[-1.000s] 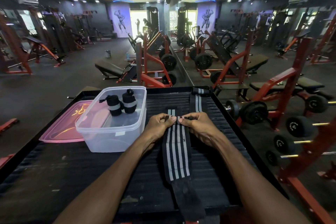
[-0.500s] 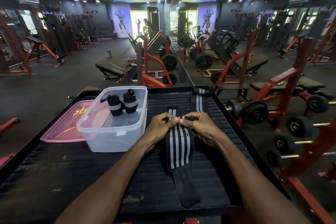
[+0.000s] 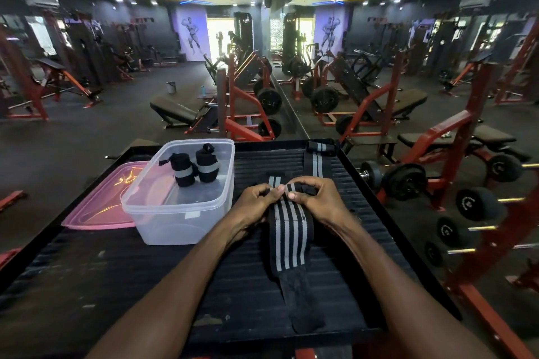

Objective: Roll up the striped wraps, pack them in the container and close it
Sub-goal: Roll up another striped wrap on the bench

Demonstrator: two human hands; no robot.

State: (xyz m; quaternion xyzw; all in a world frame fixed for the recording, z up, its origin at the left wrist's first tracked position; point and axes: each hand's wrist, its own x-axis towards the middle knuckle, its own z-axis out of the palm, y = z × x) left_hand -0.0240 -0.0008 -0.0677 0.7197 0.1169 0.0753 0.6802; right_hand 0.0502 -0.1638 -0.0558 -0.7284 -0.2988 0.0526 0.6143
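A black wrap with grey stripes lies lengthwise on the black ribbed platform. My left hand and my right hand pinch its far end, which is curled into a small roll between the fingers. Its plain black tail reaches toward the platform's near edge. Left of my hands stands a clear plastic container, open, with two rolled wraps upright inside. A pink lid lies flat to the container's left. Another striped wrap lies flat at the far right corner.
The platform has a raised rim, with the gym floor beyond it on the left. Dumbbells on a red rack stand close on the right. Red benches and weight machines fill the room ahead, with a mirror wall behind.
The roll at the wrap's far end has grown, and the wrap's tail has slid away from me up the platform. Both hands stayed at the far end.
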